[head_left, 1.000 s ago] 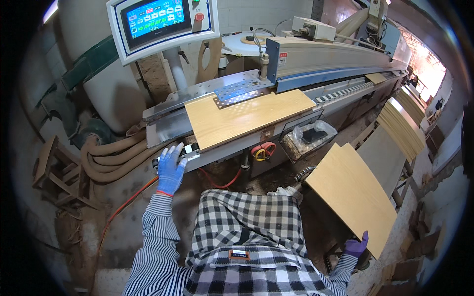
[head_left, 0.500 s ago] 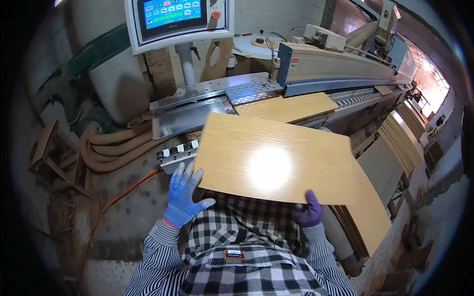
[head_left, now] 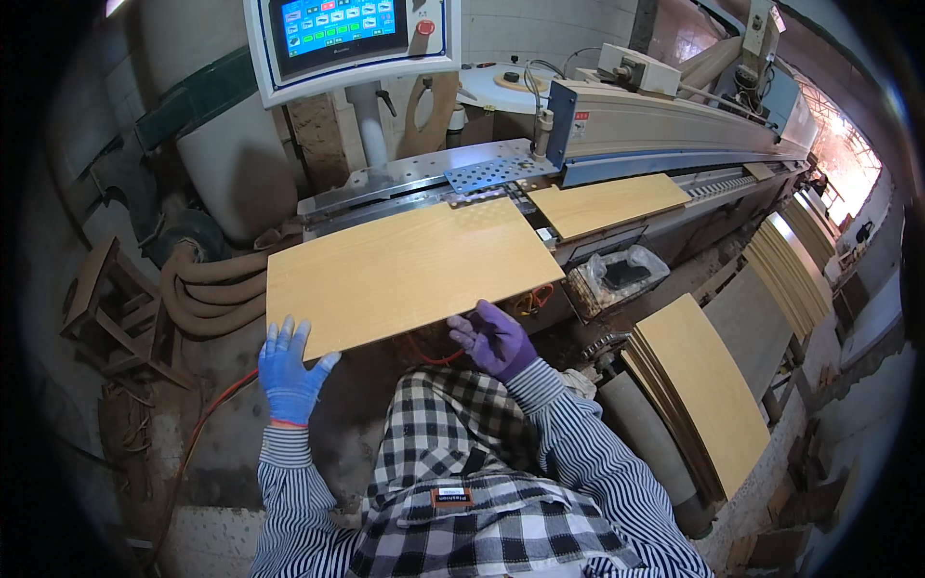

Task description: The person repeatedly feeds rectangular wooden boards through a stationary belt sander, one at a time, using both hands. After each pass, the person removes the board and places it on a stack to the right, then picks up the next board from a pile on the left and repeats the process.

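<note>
A flat rectangular wood-grain panel (head_left: 405,275) lies across the near end of a long machine. My left hand (head_left: 291,380), in a blue glove, is at the panel's near left corner, with the fingers stretched out against it and the thumb spread to the side. Beside the near edge, my right hand (head_left: 499,342) in a purple glove is turned partly palm-up, fingers apart and loosely bent, tips close to the edge. Whether those tips touch the panel I cannot tell. Farther along the machine lies a second wood-grain panel (head_left: 617,204).
A control screen (head_left: 339,27) stands on a post behind the machine's perforated plate (head_left: 496,173). At right, a stack of panels (head_left: 708,371) rests near a roller (head_left: 647,438). A lined basket (head_left: 617,279) sits below the machine. Thick hoses (head_left: 217,294) curl at left.
The panel has moved left and onto the machine, uncovering the stack and basket. Both hands have shifted left, and the right hand's thumb has come off the panel. The second panel has slid farther right.
</note>
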